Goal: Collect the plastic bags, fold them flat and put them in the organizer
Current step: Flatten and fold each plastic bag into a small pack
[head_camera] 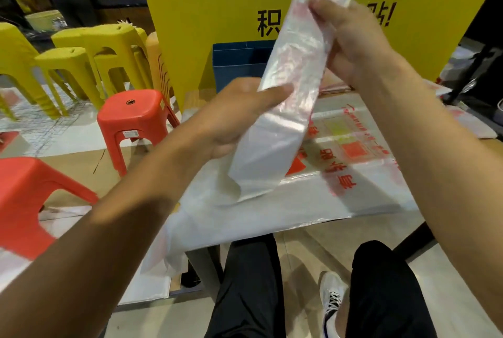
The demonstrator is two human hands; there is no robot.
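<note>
With left hand (234, 119) and right hand (353, 40) both pinching the folded plastic bag (288, 87) at frame centre, keep it taut, edges aligned.

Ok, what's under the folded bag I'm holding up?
More flat bags with red print lie on the table below the folded bag. What the strip and hands cover can't be seen.

A long clear plastic bag (294, 84), folded into a narrow strip with faint red print, slants upward between left hand (234, 117) and right hand (353, 38).
</note>
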